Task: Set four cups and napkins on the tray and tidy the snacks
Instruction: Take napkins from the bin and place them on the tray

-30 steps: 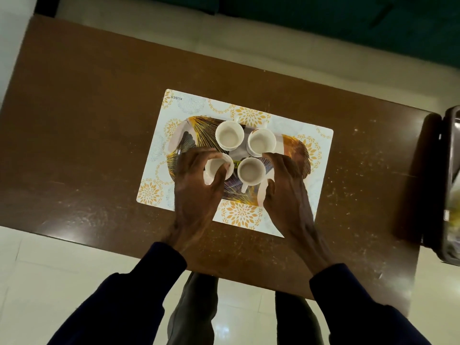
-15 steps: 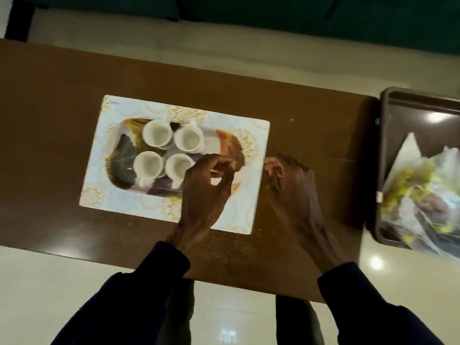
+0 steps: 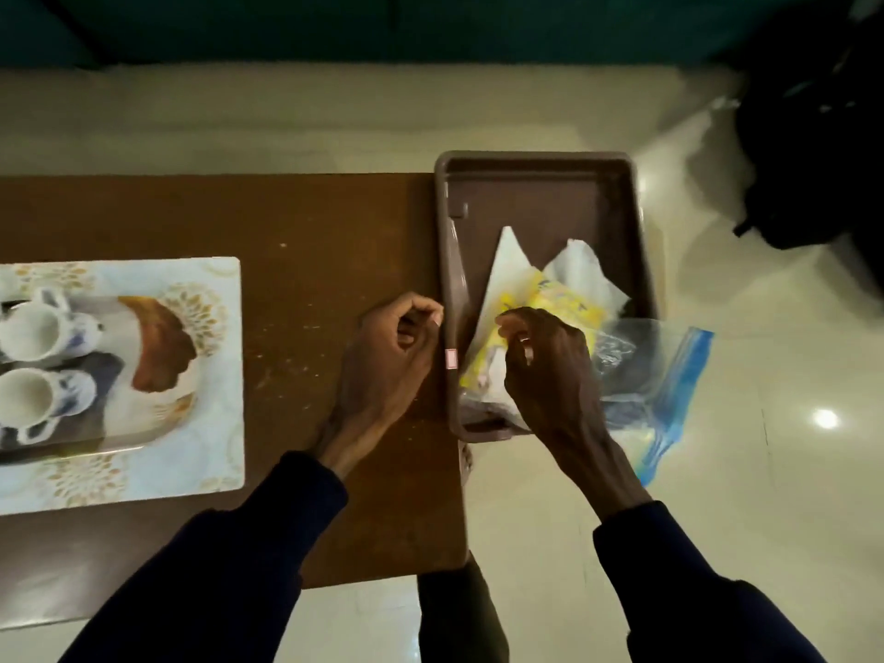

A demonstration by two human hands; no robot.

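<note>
Two white cups with blue pattern stand on the patterned tray at the far left, cut off by the frame edge. A brown bin at the table's right end holds white napkins and a yellow snack packet. My right hand is inside the bin, fingers curled down onto the packet and the napkin edge; the fingertips are hidden. My left hand hovers over the table by the bin's left wall, fingers curled with thumb against forefinger, holding nothing visible.
The tray lies on a pale floral placemat on the brown table. A clear zip bag with a blue strip hangs over the bin's right side. A dark bag sits on the tiled floor at top right.
The view swung right; the cups and tray slid to the left edge. Both hands left the tray and moved right, and my right hand has gone into the brown bin.
</note>
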